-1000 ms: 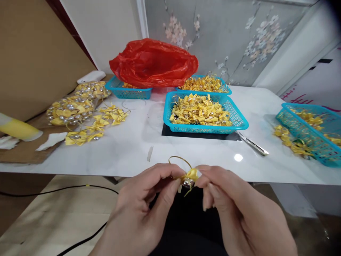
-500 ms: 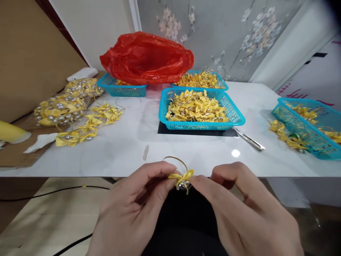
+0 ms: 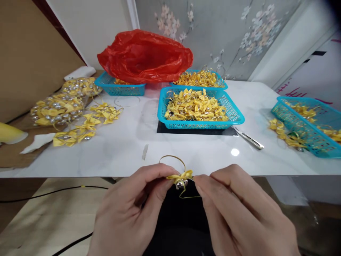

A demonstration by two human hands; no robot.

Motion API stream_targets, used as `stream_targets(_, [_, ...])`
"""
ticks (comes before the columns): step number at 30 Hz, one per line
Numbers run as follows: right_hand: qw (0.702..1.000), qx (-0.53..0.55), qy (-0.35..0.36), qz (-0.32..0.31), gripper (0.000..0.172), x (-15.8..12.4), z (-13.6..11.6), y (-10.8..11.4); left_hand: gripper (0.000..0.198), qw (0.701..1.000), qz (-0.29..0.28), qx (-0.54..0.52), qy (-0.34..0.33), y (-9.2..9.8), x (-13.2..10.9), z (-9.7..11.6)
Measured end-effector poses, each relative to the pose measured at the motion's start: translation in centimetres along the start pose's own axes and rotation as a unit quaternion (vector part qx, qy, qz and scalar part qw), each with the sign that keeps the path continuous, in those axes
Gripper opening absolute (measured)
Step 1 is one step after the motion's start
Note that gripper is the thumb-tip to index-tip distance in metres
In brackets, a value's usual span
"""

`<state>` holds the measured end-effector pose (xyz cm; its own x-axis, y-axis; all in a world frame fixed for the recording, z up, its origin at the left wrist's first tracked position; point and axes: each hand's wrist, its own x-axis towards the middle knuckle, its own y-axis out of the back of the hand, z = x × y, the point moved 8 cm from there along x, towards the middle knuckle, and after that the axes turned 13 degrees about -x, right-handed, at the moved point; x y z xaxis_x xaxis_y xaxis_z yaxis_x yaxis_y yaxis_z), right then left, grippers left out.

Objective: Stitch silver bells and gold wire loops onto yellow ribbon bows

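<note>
One yellow bow (image 3: 188,174) w/ silvery beads (image 3: 182,184) is held at the near edge of the white table (image 3: 125,153), dark clothing seen below. It's pinched at its left end btwn thumb & index of the L hand (image 3: 133,208), tips closed on it. A gold loop (image 3: 173,156) is arched above, and a thin yellow strand (image 3: 189,197) is trailed off toward the R hand (image 3: 247,209). R thumb + index are brought nearly together right beside the bow; whether the strand's gripped there can't be told tbh.

Behind, a blue basket (image 3: 202,124) is piled w/ more bows (image 3: 197,106), set on a black mat (image 3: 170,129), w/ a silver metal tool (image 3: 249,138) laid by its right corner. Another basket (image 3: 319,142) is parked far right, approx. level w/ it. Loose bows (image 3: 73,137) are scattered on the left, next to stuffed clear bags (image 3: 57,108).
</note>
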<state>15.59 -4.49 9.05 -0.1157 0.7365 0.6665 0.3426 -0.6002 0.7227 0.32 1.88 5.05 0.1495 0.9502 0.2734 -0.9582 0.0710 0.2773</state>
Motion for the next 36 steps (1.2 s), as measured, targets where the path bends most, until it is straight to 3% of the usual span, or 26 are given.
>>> stream_targets(9, [1.0,0.02,0.017,-0.014,0.017,0.0,-0.2,-0.1,0.028,0.992,0.001,0.086,-0.089,0.0,-0.3,1.1])
stream_targets(19, [0.999,0.035,0.007,-0.014,0.019,0.1,0.1,-0.3,0.022,1.0,0.007,0.006,-0.012,-0.2,0.0,0.1])
stream_targets(28, [0.997,0.046,-0.042,0.047,0.021,-0.2,0.1,-0.8,0.024,1.0,0.0,0.006,-0.011,-0.2,-0.1,-0.1])
stream_targets(36, [0.997,0.062,-0.042,-0.002,0.02,-0.2,0.1,-1.2,0.025,0.999,-0.005,-0.041,-0.035,-0.8,0.0,0.6])
